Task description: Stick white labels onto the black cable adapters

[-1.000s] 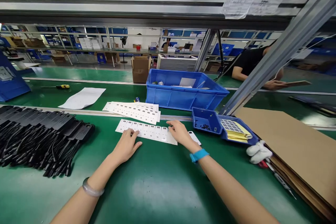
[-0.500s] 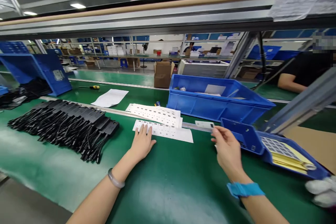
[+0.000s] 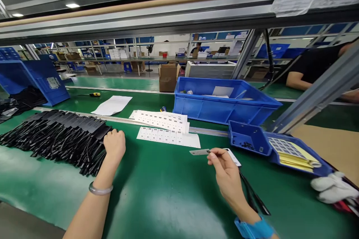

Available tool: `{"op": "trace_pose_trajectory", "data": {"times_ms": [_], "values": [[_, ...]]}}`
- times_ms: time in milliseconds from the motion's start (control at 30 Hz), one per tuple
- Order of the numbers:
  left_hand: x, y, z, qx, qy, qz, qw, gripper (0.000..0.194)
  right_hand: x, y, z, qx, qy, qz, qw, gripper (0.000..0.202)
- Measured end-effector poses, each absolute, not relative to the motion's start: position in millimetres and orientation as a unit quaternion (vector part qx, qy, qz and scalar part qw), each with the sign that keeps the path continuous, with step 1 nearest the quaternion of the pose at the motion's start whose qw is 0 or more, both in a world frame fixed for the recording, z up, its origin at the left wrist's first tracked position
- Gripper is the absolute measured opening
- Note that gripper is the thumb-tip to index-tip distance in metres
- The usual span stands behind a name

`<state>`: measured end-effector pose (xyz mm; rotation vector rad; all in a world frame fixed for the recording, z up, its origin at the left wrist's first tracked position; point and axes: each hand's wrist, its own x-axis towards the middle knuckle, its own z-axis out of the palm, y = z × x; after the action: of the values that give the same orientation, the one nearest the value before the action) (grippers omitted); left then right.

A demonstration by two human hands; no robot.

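Note:
My left hand (image 3: 114, 145) is closed at the right end of a row of black cable adapters (image 3: 70, 127). Its curled fingers are on the rightmost adapter, though the fingertips are hidden. Between thumb and fingers, my right hand (image 3: 226, 175) pinches a small pale label (image 3: 199, 152) by its right end. Behind that hand lies a black-cabled piece with a white label face (image 3: 233, 157), partly covered by the hand; its black cables (image 3: 254, 194) run toward me. A white label sheet (image 3: 168, 137) lies flat between my hands, with more label sheets (image 3: 159, 119) behind it.
A large blue bin (image 3: 221, 106) stands at the back right. Nearer are a small blue tray (image 3: 248, 136) with small black parts and another tray (image 3: 319, 164) with yellow-backed sheets. White gloves (image 3: 333, 188) lie far right. A screwdriver (image 3: 94, 94) and blank paper (image 3: 112, 105) lie back left.
My left hand has left the label sheet, moved left to the black adapters and closed. My right hand has come nearer with the label, now held out leftward, baring the black-cabled piece.

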<state>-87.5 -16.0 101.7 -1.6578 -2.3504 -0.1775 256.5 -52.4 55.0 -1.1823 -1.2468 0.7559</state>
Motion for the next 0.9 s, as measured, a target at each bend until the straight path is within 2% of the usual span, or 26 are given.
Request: {"op": "trace_pose_trajectory", "data": {"times_ms": [133, 333, 467, 600, 767, 900], "values": [[-85, -18, 102, -0.574, -0.809, -0.087, 0.096, 0.03, 254, -57, 53, -0.497, -0.548, 0.35, 0.574, 0.028], [-70, -20, 107, -0.594, -0.771, -0.227, 0.007, 0.051, 249, -60, 53, -0.472, -0.554, 0.378, 0.573, 0.026], [-30, -29, 100, -0.639, -0.677, -0.317, -0.184, 0.045, 246, -63, 57, -0.445, -0.551, 0.405, 0.578, 0.026], [15, -51, 86, -0.633, -0.57, -0.336, -0.402, 0.049, 244, -64, 57, -0.426, -0.541, 0.433, 0.581, 0.025], [42, -75, 78, -0.477, -0.445, -0.373, -0.66, 0.056, 244, -67, 57, -0.411, -0.535, 0.449, 0.586, 0.023], [44, -82, 79, -0.415, -0.396, -0.363, -0.734, 0.069, 245, -70, 61, -0.412, -0.547, 0.441, 0.58, 0.023]]}}
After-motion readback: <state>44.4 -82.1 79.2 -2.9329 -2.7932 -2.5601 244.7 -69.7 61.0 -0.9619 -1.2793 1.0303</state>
